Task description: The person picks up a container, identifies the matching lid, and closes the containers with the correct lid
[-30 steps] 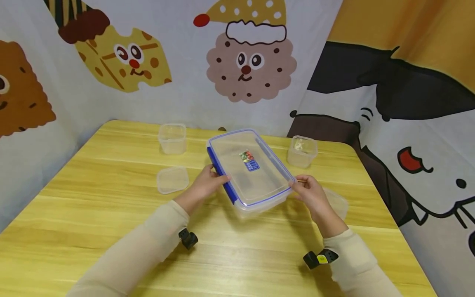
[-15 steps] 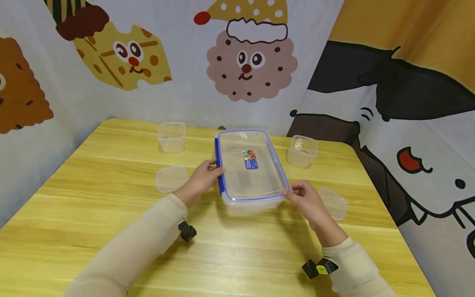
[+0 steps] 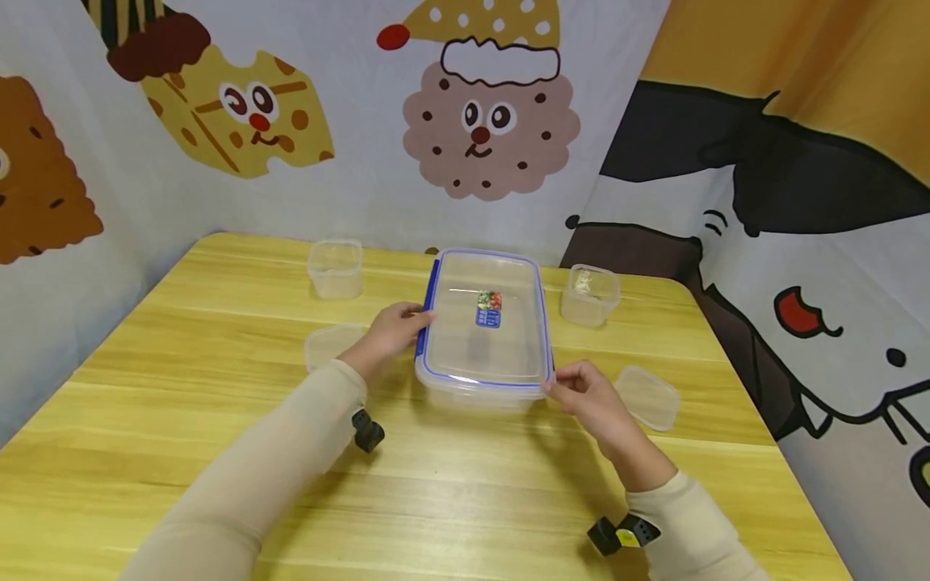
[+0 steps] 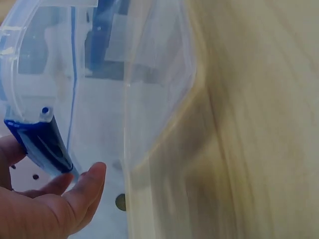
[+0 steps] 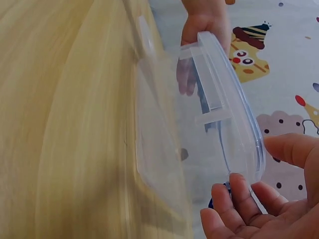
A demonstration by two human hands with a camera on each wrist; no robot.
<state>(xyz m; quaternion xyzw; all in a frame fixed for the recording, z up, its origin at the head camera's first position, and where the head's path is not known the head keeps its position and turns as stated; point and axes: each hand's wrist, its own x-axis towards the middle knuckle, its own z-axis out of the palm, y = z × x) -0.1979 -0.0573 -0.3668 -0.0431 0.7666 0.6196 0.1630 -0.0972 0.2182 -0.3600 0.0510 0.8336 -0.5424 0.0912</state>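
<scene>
A large clear food storage box [image 3: 458, 347] with a blue-rimmed lid and blue side latches lies lengthwise between my hands. My left hand [image 3: 392, 329] holds its left edge, thumb on top by the latch [image 3: 421, 343]; in the left wrist view the fingers reach under the blue latch [image 4: 42, 144]. My right hand [image 3: 592, 407] pinches the near right corner, with the thumb [image 5: 289, 147] on the lid edge and the fingers below. A picture label [image 3: 489, 309] is on the lid. Whether the box's bottom touches the table I cannot tell.
A small clear tub [image 3: 336, 274] stands at the back left, another tub [image 3: 590, 303] at the back right with something pale inside. Flat clear lids lie nearby, a left lid [image 3: 323, 343] and a right lid [image 3: 650, 398]. A printed cloth [image 3: 363, 210] hangs behind the wooden table [image 3: 436, 500].
The box has turned from a slant to nearly straight and come down level. My left hand has moved slightly up and left, my right hand slightly left and down, both keeping hold.
</scene>
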